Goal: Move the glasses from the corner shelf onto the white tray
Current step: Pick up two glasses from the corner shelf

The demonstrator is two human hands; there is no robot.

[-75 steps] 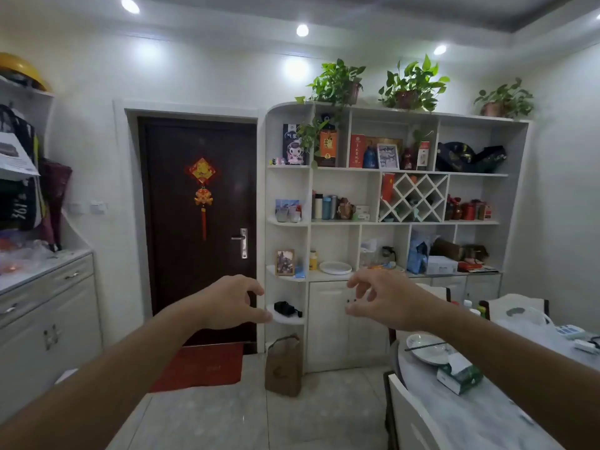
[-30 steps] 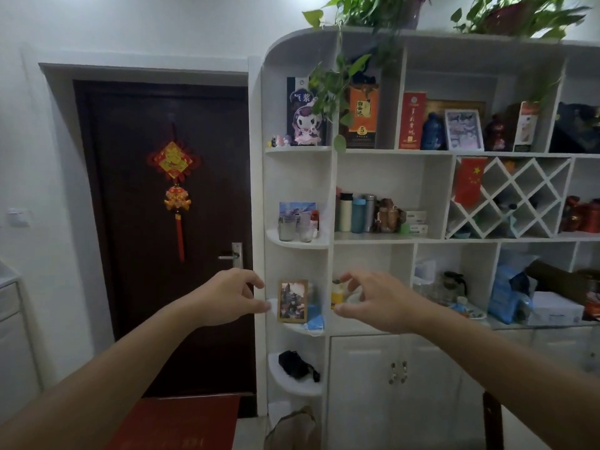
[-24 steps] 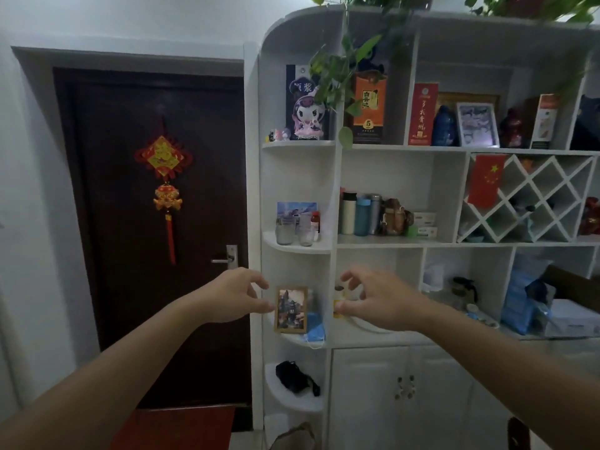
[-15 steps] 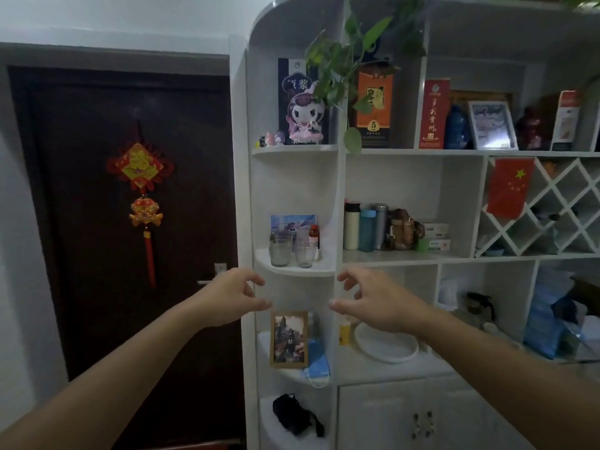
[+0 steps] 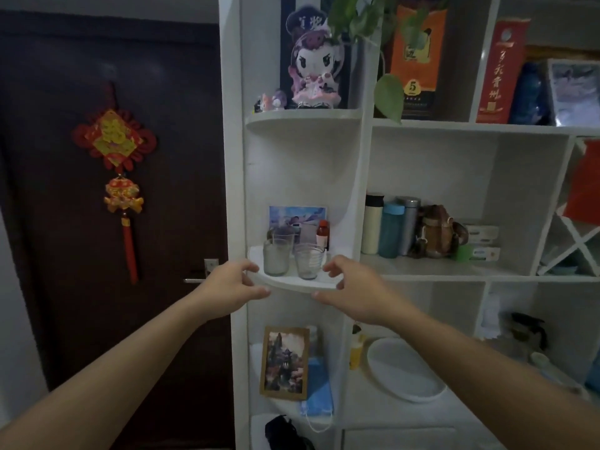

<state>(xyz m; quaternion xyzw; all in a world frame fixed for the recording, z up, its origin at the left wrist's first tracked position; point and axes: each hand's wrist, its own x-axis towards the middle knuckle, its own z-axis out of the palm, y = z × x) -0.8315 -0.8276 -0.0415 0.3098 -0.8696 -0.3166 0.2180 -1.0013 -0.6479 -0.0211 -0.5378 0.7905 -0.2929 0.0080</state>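
Both hands (image 5: 292,287) open at corner shelf (image 5: 292,282) edge, seemingly clear of glasses (image 5: 292,258).

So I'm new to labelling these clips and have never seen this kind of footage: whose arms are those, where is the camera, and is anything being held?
There is no machine here. A person wears one wide-angle camera on the head, looking forward and down, so the two bare arms reaching in from the bottom are that person's own. The left hand and right hand are both open and empty, spread at the front edge of a rounded corner shelf. On that shelf stand a frosted glass, a shorter clear glass and a third glass behind them, plus a small red-capped bottle and a picture card. No fingers touch a glass yet. Lower right, on the counter, lies the white tray, round and empty, where the glasses should go.
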